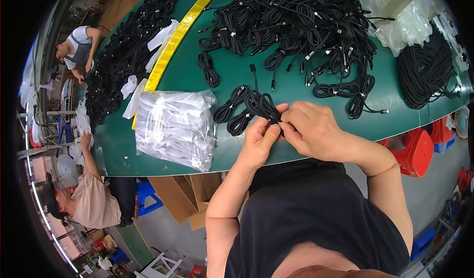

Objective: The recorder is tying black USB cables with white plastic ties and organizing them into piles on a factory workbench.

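Note:
Close in front of me, my left hand [257,143] grips a coiled black cable [259,102] between thumb and fingers. One of its plug ends sticks up from the coil. My right hand [312,130] meets it from the right, its thumb and forefinger pinched on the same coil near the bundled end. What exactly lies between those fingertips is too small to make out. Two more coiled cables [230,103] rest on the table just left of the held one.
The green table [187,75] bears a large heap of coiled cables [291,19] and, at the right, a thick bundle of black cable [425,71]. A clear bag of white pieces [175,127] lies left of my hands. Yellow tape [180,36] divides off another cable pile [118,56], with two people beyond.

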A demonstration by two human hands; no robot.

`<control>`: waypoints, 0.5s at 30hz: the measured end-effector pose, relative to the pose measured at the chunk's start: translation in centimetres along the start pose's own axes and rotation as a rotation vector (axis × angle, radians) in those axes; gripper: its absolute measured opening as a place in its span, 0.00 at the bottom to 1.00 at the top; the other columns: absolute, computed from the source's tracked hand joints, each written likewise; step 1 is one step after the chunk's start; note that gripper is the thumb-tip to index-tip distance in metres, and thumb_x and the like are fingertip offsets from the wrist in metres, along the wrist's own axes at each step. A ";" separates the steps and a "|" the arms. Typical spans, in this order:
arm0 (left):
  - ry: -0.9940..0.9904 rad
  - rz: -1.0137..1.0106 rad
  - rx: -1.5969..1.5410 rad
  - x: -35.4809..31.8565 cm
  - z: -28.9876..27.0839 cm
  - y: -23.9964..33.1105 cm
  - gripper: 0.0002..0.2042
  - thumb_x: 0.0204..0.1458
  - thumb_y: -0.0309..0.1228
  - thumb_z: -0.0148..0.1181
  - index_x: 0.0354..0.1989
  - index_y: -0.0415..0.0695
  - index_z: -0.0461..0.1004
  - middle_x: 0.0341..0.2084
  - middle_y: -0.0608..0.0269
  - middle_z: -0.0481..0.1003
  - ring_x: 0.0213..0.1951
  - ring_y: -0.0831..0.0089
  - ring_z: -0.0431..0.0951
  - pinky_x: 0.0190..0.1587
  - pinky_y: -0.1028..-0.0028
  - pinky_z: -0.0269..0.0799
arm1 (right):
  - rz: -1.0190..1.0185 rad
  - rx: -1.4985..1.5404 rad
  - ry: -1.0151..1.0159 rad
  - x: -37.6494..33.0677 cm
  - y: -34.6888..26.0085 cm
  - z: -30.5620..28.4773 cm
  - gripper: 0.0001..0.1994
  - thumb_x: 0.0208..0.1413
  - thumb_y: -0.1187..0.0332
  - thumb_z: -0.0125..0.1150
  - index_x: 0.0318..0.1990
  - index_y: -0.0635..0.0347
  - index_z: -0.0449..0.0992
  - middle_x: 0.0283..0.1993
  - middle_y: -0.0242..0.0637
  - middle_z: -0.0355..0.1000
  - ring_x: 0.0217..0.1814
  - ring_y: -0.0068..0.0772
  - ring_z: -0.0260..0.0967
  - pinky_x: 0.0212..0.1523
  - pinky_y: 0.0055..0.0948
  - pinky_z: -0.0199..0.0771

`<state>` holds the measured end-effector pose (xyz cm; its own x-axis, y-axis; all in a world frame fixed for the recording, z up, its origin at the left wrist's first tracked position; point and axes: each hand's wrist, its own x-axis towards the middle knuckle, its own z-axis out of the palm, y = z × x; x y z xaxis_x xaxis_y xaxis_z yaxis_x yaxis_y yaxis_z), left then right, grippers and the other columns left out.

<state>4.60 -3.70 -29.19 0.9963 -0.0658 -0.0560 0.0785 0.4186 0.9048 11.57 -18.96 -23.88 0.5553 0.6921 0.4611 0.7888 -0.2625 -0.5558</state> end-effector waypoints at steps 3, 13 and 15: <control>0.027 0.007 -0.007 0.0 0.1 1.0 0.22 0.56 0.37 0.51 0.57 0.38 0.61 0.37 0.68 0.71 0.33 0.84 0.66 0.37 0.82 0.64 | 0.063 0.054 -0.001 0.3 -0.4 -0.4 0.07 0.43 0.73 0.59 0.31 0.62 0.68 0.29 0.37 0.66 0.31 0.39 0.68 0.25 0.34 0.69; 0.032 0.018 0.051 0.1 0.4 1.0 0.23 0.57 0.38 0.50 0.56 0.35 0.60 0.45 0.63 0.70 0.41 0.78 0.69 0.44 0.78 0.65 | 0.147 0.226 -0.004 -0.4 0.1 0.4 0.11 0.42 0.78 0.58 0.35 0.63 0.68 0.37 0.40 0.67 0.35 0.40 0.69 0.29 0.33 0.71; 0.009 -0.033 0.019 0.0 0.4 1.2 0.23 0.57 0.39 0.50 0.55 0.35 0.61 0.43 0.61 0.70 0.41 0.77 0.69 0.44 0.77 0.65 | 0.079 0.103 0.089 0.4 0.0 -0.2 0.14 0.39 0.76 0.60 0.38 0.63 0.69 0.39 0.40 0.66 0.36 0.39 0.68 0.29 0.32 0.71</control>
<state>4.65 -3.53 -27.96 0.9934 -0.0709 -0.0896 0.1106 0.3990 0.9103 11.86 -18.80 -23.55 0.6394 0.6083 0.4702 0.7130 -0.2402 -0.6587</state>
